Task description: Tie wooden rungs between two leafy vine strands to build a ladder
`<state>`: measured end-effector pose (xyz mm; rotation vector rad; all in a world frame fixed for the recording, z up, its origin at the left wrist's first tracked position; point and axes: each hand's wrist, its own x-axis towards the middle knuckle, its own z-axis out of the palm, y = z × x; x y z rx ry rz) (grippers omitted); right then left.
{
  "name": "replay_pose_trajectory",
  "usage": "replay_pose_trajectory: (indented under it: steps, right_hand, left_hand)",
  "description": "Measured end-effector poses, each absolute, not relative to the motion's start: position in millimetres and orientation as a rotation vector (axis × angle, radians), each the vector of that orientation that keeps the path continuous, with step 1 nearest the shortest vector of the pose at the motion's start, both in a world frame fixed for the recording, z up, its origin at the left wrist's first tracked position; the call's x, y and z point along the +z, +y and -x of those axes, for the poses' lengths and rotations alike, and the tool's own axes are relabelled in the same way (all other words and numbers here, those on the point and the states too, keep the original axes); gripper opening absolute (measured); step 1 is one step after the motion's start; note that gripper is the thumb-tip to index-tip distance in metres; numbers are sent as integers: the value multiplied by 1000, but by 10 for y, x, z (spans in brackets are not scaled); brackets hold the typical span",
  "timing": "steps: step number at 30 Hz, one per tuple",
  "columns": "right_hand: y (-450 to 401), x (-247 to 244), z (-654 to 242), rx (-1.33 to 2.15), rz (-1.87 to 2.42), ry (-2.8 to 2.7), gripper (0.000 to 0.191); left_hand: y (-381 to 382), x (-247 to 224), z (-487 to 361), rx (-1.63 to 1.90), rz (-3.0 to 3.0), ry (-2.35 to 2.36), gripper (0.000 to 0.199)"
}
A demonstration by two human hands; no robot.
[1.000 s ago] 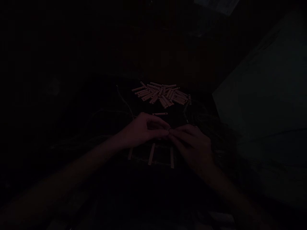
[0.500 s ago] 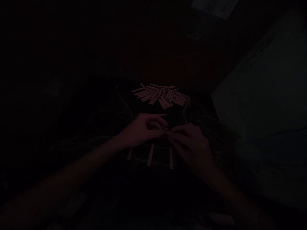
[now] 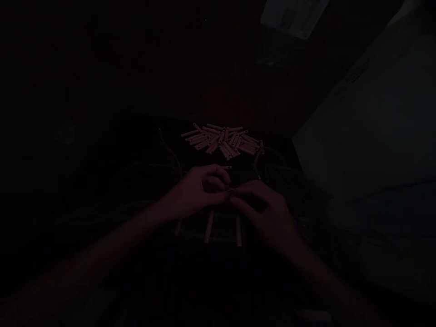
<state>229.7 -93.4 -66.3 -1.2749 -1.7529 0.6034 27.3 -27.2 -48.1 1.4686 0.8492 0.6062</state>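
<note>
The view is very dark. Near the middle, my left hand (image 3: 204, 187) and my right hand (image 3: 265, 203) meet at their fingertips, both pinching a thin cord (image 3: 232, 191); its details are hard to see. Just below them lie a few flat sticks (image 3: 209, 227), spaced apart and joined by thin cord. One single stick (image 3: 227, 167) lies right behind my left hand, partly covered by it. Farther back is a pile of small flat sticks (image 3: 221, 138) with holes at their ends.
Loose cord (image 3: 170, 150) runs on the dark surface to the left of the pile, and more tangled strands (image 3: 289, 175) lie to the right. A pale sheet (image 3: 293, 17) shows at the top, and a pale greenish surface (image 3: 371, 127) slants along the right.
The view has shifted slightly, so the scene sits a little lower and farther left. The fingers of my right hand have changed their pinch, and a bit of cord shows between the fingertips.
</note>
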Motion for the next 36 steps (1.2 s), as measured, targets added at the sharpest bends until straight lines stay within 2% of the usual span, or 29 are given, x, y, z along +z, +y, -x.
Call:
replay_pose_trajectory:
  steps: [13,20,24,31,36]
  right_hand:
    - [-919,-588,-2291,675,1297,-1706,5]
    - [-921,-578,-2305,701,1327,-1687,3]
    - [-916,-563,-2330,665,1383,-1670,3]
    - [-902,-616,-2359,604,1407,-1700,3]
    - [-897,-685,-2373,516,1401,-1806,2]
  left_hand:
    - [-269,-461,-234,545,-1463,748,30]
    - [-227,-288,-155,461,-1606,957,33]
    - [-123,-179,-70,556,-1668,1065,35]
    - [-101,19,29,658,-1268,764,26]
    - [-88,-53,-3,662,-1440,864,30]
